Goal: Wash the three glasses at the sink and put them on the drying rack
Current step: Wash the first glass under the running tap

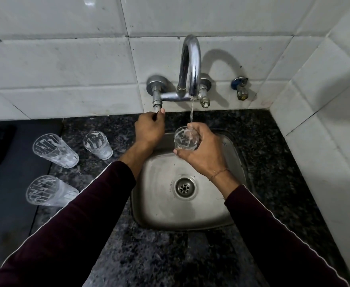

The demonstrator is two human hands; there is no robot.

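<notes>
The right hand [201, 154] had its fingers [195, 129] curled around a glass [185, 139], holding it under the running water [191, 112] above the sink [159, 204]. The left hand [149, 129] pinched the tap knob [157, 107]. Three soapy glasses [55, 151] [97, 145] [49, 190] stood on the worktop [149, 255], left of the sink.
</notes>
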